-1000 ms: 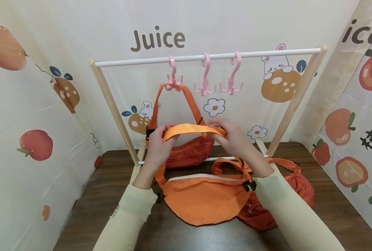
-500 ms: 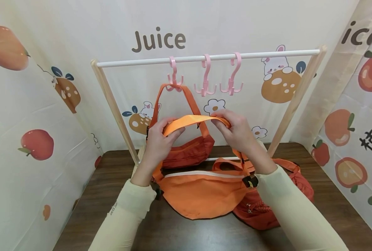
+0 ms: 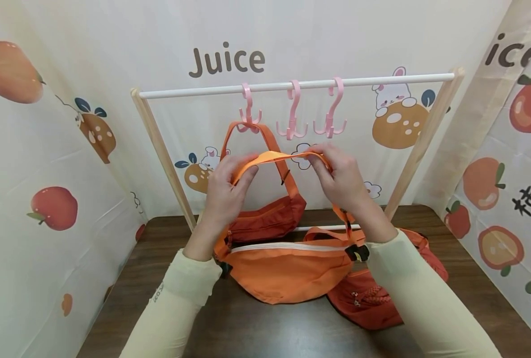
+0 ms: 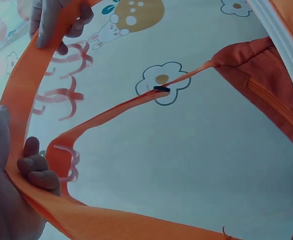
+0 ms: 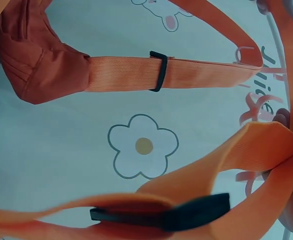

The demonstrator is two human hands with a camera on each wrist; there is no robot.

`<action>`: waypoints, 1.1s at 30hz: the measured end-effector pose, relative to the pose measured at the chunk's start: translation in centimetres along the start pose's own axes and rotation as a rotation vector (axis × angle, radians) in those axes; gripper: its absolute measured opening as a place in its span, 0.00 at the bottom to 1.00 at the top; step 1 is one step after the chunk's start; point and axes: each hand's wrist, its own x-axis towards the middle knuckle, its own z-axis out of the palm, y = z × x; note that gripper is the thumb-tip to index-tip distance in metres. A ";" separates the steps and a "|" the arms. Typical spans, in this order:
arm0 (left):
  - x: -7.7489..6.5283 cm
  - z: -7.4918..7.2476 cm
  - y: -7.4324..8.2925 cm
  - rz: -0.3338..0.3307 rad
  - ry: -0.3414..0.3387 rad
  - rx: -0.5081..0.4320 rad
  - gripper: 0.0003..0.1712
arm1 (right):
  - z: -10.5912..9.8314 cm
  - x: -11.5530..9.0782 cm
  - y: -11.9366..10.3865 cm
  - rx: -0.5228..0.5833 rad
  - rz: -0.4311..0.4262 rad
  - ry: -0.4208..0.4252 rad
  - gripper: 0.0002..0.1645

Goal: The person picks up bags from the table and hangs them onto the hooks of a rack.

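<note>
An orange waist bag (image 3: 287, 273) with a white zipper hangs below both hands by its bright orange strap (image 3: 274, 156). My left hand (image 3: 227, 189) grips the strap's left part, thumb underneath; in the left wrist view its fingers curl round the webbing (image 4: 24, 100). On the other side my right hand (image 3: 343, 176) pinches the same strap. Whether the bag's bottom touches the table cannot be told. Just behind, a dark red-orange bag (image 3: 269, 219) hangs by its strap from the left pink hook (image 3: 249, 107). A black buckle (image 5: 196, 212) shows near in the right wrist view.
A wooden rack with a white rod (image 3: 372, 81) stands on the dark wooden table (image 3: 149, 278). Two more pink hooks, a middle one (image 3: 292, 117) and a right one (image 3: 331, 117), hang bare. Another red bag (image 3: 368, 303) lies at right, partly behind the orange one. Printed curtains surround the table.
Both hands have risen and spread slightly apart, lifting the strap toward the rod. The orange bag has come up with it and shifted slightly left. The hanging bag stays put.
</note>
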 end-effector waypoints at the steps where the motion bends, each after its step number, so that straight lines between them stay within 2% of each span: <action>1: 0.1 0.0 0.0 0.010 0.005 0.008 0.16 | 0.0 0.1 -0.1 -0.005 0.006 0.005 0.09; 6: 0.7 -0.2 0.4 0.043 0.034 0.041 0.13 | -0.1 0.9 -0.3 -0.018 0.033 0.038 0.08; 17: 2.3 -0.3 2.3 0.038 0.094 0.141 0.15 | 0.4 3.0 -0.6 0.031 0.137 0.163 0.13; 26: 3.7 -0.1 2.8 0.042 0.130 0.153 0.18 | 0.9 4.6 -0.2 0.051 0.187 0.224 0.16; 33: 4.7 0.5 3.1 0.031 0.117 0.154 0.16 | 1.0 5.2 0.4 0.062 0.249 0.245 0.17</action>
